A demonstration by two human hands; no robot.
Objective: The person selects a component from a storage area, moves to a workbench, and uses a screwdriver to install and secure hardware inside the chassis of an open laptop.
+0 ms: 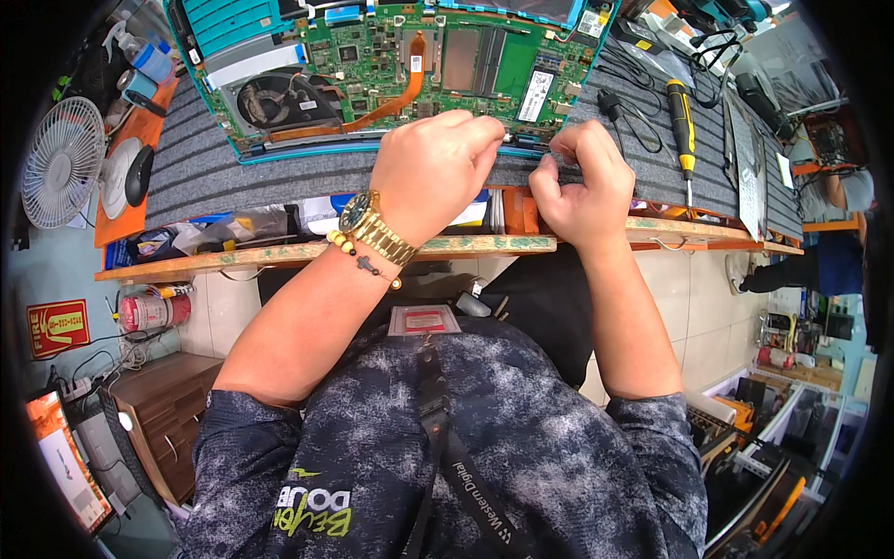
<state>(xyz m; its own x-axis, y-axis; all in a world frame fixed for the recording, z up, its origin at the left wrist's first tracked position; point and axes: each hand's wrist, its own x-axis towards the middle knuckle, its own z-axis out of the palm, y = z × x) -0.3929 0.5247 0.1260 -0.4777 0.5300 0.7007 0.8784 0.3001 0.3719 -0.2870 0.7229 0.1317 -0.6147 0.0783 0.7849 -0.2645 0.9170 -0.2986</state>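
On the counter [484, 245], the opened laptop [372, 86] sits before you, your left hand [433, 172] and right hand [585, 194] curled at its near edge; I cannot tell if either pinches anything; a slip could bring your metal watch [380, 230] against exposed circuitry, scratching or shorting it

Head view: above you, looking steeply down
Nearest: your shirt [540, 410], lower centre
Beyond: opened laptop [368, 70], top edge
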